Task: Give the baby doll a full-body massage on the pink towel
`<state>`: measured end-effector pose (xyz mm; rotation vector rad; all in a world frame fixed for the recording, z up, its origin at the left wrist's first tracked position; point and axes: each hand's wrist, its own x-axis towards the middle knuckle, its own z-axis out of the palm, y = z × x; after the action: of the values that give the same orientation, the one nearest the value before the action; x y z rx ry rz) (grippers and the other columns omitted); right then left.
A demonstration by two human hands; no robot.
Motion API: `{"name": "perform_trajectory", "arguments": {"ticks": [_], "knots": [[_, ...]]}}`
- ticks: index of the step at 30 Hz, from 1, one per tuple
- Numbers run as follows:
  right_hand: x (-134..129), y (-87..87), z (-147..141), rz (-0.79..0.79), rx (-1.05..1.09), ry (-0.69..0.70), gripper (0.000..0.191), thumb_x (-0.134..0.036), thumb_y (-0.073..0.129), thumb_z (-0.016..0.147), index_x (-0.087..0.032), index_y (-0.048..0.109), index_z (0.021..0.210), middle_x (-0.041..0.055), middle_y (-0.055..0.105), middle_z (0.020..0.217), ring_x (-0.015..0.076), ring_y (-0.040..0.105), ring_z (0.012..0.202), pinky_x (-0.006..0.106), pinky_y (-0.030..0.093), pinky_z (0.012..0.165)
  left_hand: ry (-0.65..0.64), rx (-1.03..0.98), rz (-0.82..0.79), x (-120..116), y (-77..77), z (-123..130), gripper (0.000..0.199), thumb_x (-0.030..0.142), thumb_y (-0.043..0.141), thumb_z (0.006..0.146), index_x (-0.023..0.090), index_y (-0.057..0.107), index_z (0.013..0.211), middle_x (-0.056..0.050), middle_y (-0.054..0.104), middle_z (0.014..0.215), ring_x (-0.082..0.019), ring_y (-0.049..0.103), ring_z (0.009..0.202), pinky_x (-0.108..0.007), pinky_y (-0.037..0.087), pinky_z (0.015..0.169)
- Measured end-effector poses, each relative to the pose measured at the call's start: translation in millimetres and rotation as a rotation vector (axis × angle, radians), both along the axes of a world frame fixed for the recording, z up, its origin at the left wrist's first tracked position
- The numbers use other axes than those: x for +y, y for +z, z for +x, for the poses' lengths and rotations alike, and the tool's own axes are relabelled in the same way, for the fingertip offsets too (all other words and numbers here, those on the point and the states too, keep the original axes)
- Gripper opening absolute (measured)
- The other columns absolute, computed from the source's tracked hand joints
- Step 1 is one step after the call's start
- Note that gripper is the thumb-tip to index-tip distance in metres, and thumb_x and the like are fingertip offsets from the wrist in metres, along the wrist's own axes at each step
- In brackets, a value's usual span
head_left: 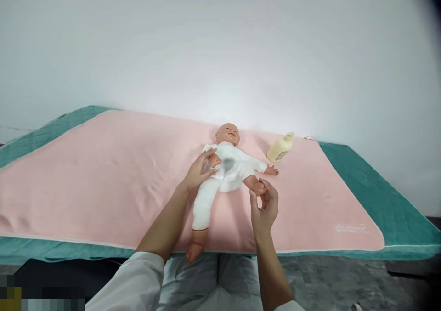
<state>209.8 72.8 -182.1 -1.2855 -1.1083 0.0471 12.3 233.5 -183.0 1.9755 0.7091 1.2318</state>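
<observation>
A baby doll (pixel 231 164) in white cloth lies on its back on a pink mat (pixel 103 173), its head towards the wall. A grey patch shows on its belly. My left hand (pixel 200 171) is round the doll's forearm at the left side, thumb and fingers on either side of the small fist. With my right hand (pixel 265 207) I grip the doll's raised, bent foot (pixel 257 188) between thumb and fingers. The doll's other leg (pixel 202 207) stretches towards me, its bare foot at the mat's near edge.
A pale yellow pump bottle (pixel 279 149) stands on the mat, right of the doll's outstretched arm. Under the mat is a green quilted cover (pixel 379 187). A white wall (pixel 220 49) rises behind. The near edge (pixel 310 255) of the covered surface runs in front of my legs.
</observation>
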Motion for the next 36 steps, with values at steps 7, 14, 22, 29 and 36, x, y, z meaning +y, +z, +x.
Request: {"name": "perform_trajectory", "arguments": {"ticks": [7, 14, 22, 29, 36], "knots": [[18.9, -1.7, -4.9, -0.012, 0.017, 0.057, 0.043, -0.028, 0.062, 0.088, -0.021, 0.050, 0.128, 0.0137, 0.056, 0.126, 0.0247, 0.058, 0.120, 0.043, 0.056, 0.094, -0.025, 0.090, 0.079, 2.4, -3.6, 1.0, 0.047, 0.039, 0.062, 0.087, 0.024, 0.051, 0.130, -0.011, 0.048, 0.146, -0.027, 0.034, 0.143, -0.052, 0.019, 0.121], [22.9, -20.6, -14.6, 0.045, 0.023, 0.018, 0.040, -0.028, 0.061, 0.089, -0.022, 0.048, 0.126, 0.0133, 0.055, 0.124, 0.0252, 0.058, 0.120, 0.047, 0.055, 0.096, 0.008, 0.217, 0.157, 3.5, -2.4, 0.9, 0.048, 0.042, 0.067, 0.081, 0.024, 0.057, 0.124, -0.009, 0.052, 0.143, -0.027, 0.038, 0.141, -0.052, 0.022, 0.120], [17.1, -17.2, -13.9, 0.080, -0.026, 0.024, 0.036, -0.024, 0.062, 0.088, -0.023, 0.051, 0.123, 0.0115, 0.056, 0.120, 0.0244, 0.058, 0.120, 0.045, 0.056, 0.094, 0.101, 0.200, 0.156, 4.4, -2.4, 2.5, 0.049, 0.044, 0.070, 0.079, 0.024, 0.059, 0.122, -0.008, 0.058, 0.138, -0.028, 0.045, 0.136, -0.048, 0.029, 0.118], [-5.2, -12.1, -4.3, 0.069, -0.046, 0.027, 0.038, -0.024, 0.062, 0.088, -0.022, 0.051, 0.124, 0.0133, 0.057, 0.121, 0.0268, 0.060, 0.119, 0.048, 0.058, 0.091, 0.321, -0.135, -0.057, -0.7, 6.9, -2.6, 0.045, 0.042, 0.066, 0.084, 0.023, 0.060, 0.125, -0.007, 0.063, 0.129, -0.027, 0.056, 0.123, -0.042, 0.040, 0.109], [-38.7, -29.5, 4.2, -0.001, 0.019, -0.022, 0.041, -0.023, 0.064, 0.085, -0.022, 0.051, 0.124, 0.0152, 0.057, 0.124, 0.0279, 0.061, 0.117, 0.050, 0.057, 0.090, 0.582, -0.518, -0.214, 0.0, 19.7, -10.1, 0.031, 0.040, 0.066, 0.085, 0.021, 0.069, 0.110, -0.007, 0.067, 0.118, -0.023, 0.059, 0.118, -0.036, 0.040, 0.108]]}}
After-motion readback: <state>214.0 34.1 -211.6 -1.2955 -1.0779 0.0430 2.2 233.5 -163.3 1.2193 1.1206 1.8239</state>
